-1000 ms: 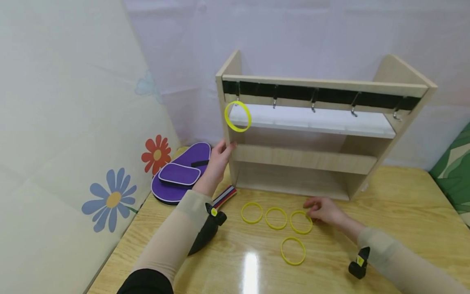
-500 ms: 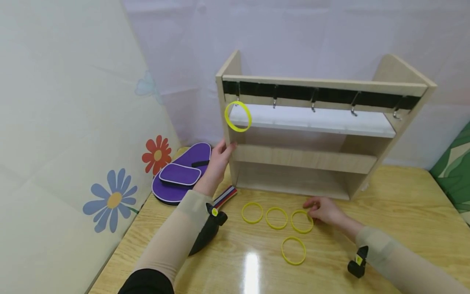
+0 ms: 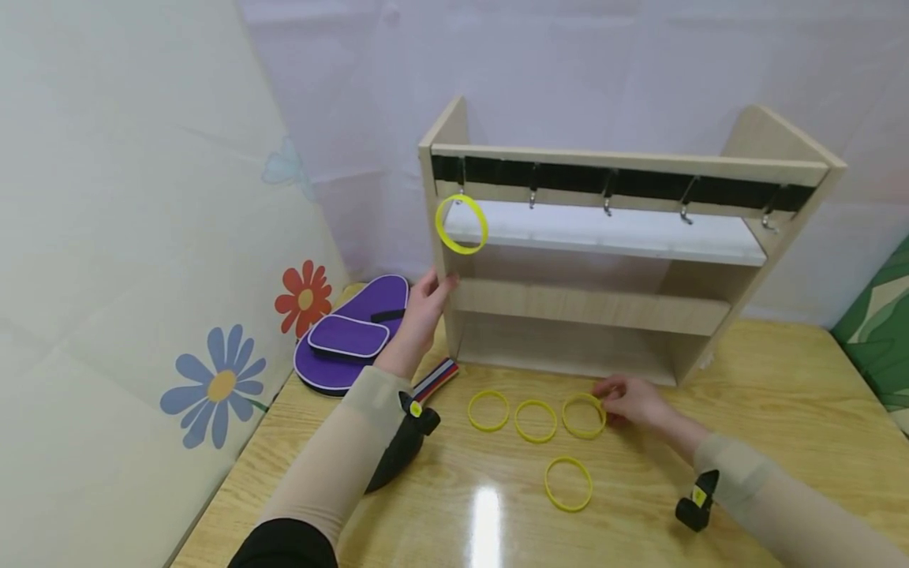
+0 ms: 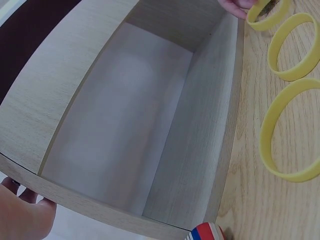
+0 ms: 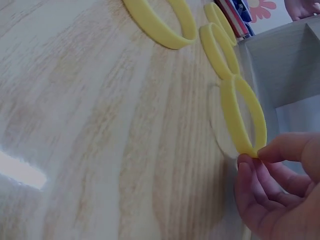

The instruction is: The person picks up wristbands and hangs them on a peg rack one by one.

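Observation:
The light wooden rack [image 3: 589, 304] stands upright on the table, with a row of metal hooks on its black strip. My left hand [image 3: 419, 315] grips the rack's left side panel, thumb at the front edge and fingers on the outside. Low on the table, my right hand [image 3: 639, 404] pinches the edge of a yellow ring [image 5: 231, 112] between thumb and fingers; the ring is tilted and partly raised. Two more rings, a left ring [image 3: 488, 430] and a middle ring [image 3: 536, 441], lie flat beside it. Another yellow ring [image 3: 465, 251] hangs from the leftmost hook.
A fourth loose ring [image 3: 568, 510] lies nearer the front of the wooden table [image 3: 781, 410]. Under my left forearm is a table tennis bat with a striped handle [image 3: 435, 380], partly hidden. A purple case [image 3: 348, 335] lies at the left, by the flowered wall sheet.
My right hand now pinches the rightmost ring of the row and has lifted it slightly off the table, moving a little away from me. The left hand keeps its place on the rack.

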Demonstrator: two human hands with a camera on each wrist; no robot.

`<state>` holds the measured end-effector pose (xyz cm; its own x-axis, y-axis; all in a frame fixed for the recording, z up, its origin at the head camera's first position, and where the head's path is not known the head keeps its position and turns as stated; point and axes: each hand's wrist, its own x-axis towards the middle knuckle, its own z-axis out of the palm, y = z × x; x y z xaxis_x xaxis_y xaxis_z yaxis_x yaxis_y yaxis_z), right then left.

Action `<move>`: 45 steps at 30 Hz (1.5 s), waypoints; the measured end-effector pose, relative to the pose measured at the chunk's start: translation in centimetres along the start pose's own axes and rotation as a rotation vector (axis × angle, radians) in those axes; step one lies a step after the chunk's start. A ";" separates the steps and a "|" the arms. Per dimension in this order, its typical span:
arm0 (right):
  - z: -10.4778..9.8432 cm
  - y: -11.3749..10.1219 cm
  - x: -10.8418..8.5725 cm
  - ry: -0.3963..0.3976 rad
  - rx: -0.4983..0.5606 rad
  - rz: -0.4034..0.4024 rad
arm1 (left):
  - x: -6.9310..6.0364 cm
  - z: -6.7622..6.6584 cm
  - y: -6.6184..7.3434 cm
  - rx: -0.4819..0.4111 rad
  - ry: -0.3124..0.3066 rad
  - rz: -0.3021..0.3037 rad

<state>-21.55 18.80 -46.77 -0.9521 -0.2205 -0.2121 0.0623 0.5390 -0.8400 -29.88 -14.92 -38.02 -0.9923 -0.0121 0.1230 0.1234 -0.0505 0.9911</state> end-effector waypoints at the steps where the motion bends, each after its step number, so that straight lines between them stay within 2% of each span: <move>1: -0.1 -0.1 0.0 -0.003 0.011 -0.002 | 0.0 0.0 0.0 -0.003 0.000 0.001; 9: -1.0 -0.7 0.1 0.010 0.048 -0.037 | 0.1 0.0 -0.2 -0.006 -0.005 0.011; 16: -1.9 -2.3 0.1 0.031 0.026 -0.011 | 0.1 0.0 0.0 0.002 -0.011 0.002; 25: -2.7 -4.4 -0.5 0.026 0.066 -0.040 | 0.2 0.0 0.0 0.010 -0.016 -0.001; 45: -4.5 -9.6 -1.9 0.009 0.229 -0.128 | 0.1 -0.1 -0.1 0.008 -0.001 -0.003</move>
<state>-21.70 17.68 -36.10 -0.9592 -0.2670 -0.0927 0.0059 0.3092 -0.9510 -30.03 -14.97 -38.15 -0.9927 -0.0109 0.1198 0.1201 -0.0428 0.9918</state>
